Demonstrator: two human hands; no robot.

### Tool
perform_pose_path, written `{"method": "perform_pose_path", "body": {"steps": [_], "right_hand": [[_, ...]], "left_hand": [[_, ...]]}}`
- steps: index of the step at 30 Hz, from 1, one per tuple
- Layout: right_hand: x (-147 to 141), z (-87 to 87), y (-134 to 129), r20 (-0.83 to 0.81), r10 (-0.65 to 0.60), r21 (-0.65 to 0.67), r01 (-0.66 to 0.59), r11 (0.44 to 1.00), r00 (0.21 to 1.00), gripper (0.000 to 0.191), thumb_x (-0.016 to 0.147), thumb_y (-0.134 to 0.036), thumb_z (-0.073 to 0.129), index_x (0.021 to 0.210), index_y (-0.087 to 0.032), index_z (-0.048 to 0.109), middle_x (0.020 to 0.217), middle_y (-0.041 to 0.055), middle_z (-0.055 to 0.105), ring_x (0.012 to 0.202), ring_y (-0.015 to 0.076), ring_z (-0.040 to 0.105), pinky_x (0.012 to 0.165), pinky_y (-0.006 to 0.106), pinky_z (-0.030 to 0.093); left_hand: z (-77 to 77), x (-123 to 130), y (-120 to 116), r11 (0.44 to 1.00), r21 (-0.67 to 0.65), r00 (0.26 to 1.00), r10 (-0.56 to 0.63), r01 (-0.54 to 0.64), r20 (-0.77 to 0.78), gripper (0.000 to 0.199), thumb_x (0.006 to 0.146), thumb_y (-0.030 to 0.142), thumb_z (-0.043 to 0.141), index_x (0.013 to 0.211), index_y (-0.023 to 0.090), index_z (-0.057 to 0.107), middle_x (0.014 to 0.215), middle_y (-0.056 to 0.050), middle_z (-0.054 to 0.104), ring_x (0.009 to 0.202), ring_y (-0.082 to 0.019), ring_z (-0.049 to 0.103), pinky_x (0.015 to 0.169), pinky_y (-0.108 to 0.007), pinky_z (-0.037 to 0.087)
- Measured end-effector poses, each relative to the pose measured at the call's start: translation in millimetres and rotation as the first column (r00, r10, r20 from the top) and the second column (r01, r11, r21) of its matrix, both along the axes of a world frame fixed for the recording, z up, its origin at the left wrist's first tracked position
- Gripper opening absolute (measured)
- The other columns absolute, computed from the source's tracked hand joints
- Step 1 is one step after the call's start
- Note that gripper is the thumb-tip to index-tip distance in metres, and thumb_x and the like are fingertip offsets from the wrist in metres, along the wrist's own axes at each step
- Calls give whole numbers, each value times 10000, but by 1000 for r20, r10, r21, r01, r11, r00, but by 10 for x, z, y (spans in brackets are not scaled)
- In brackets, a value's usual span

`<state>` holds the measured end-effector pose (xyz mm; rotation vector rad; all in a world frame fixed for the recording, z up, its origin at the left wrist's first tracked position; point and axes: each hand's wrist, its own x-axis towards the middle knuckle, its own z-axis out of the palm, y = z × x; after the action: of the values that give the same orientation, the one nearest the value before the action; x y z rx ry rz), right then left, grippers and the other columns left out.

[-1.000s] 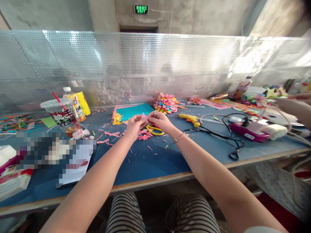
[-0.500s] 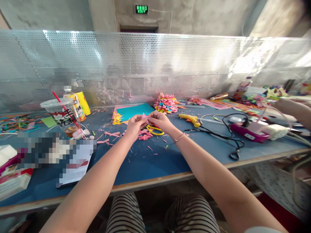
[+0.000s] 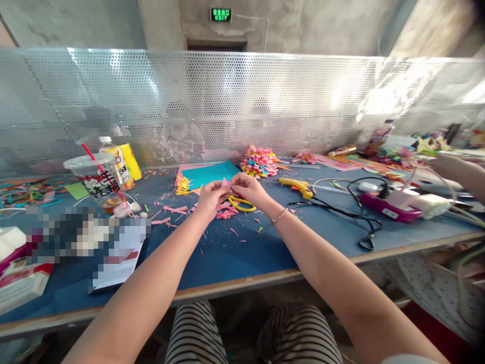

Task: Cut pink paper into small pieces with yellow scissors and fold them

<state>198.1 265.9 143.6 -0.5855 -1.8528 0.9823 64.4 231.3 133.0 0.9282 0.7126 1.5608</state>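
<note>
A small pink paper piece (image 3: 225, 182) is pinched between my two hands above the middle of the table. My left hand (image 3: 212, 197) grips it from the left with thumb and fingers together. From the other side my right hand (image 3: 246, 188) closes on its edge; the fingertips partly hide the fold. Below them lie yellow-handled scissors (image 3: 242, 204) and a heap of pink paper strips (image 3: 226, 212). Just behind, a blue paper sheet (image 3: 212, 174) rests on pink paper, with a yellow paper cluster (image 3: 183, 184) at its left. A multicoloured paper ball (image 3: 259, 162) stands behind my right hand.
A yellow glue gun (image 3: 296, 187) and black cable (image 3: 341, 210) lie right, near a purple power strip (image 3: 390, 206). At left stand a plastic cup (image 3: 94, 177) with a straw, a bottle (image 3: 123, 169) and a tablet (image 3: 119, 263). Another person's arm (image 3: 462, 172) reaches in at far right.
Both hands stay in nearly the same place, still pinching the pink paper, with only slight finger movement. The other person's hand at far right has shifted slightly.
</note>
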Motion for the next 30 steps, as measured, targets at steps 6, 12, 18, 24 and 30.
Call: {"method": "perform_pose_path", "body": {"steps": [6,12,18,24,30], "right_hand": [[14,-10,21,36,-35,113,30,993,999,89,713,-237,563,738,-175,505,622,-31,515,556,93,497,545,234,411],[37,-3,-11,94,-169,327,130,936,981,59,743,-226,533,756,-173,553,686,1,547,610,108,500,563,237,399],[49,27,-46,136,-271,511,167,843,953,108,769,-205,503,788,-183,606,729,25,598,649,124,522,593,246,409],[68,54,-74,157,-295,638,131,759,943,155,810,-203,479,855,-191,627,747,41,620,684,137,549,651,263,434],[132,91,-109,246,-345,759,41,650,906,235,857,-246,440,983,-205,635,811,74,629,767,170,563,717,308,453]], "left_hand": [[25,9,-25,999,-31,997,-15,17,72,156,549,112,711,640,139,587,580,25,608,568,-66,585,624,-192,468],[34,9,-41,999,-35,994,-22,26,112,153,553,98,705,638,144,587,575,33,609,551,-54,577,607,-174,471],[54,8,-45,998,-65,993,2,5,118,130,581,113,697,635,145,583,576,26,610,550,-53,580,607,-169,476],[41,-1,-37,998,-47,985,-33,41,167,101,608,103,678,629,138,585,551,23,599,528,-48,570,573,-157,468],[57,-1,-62,994,-96,979,-30,50,203,91,655,92,654,634,139,579,542,24,592,519,-42,572,570,-140,470]]}}
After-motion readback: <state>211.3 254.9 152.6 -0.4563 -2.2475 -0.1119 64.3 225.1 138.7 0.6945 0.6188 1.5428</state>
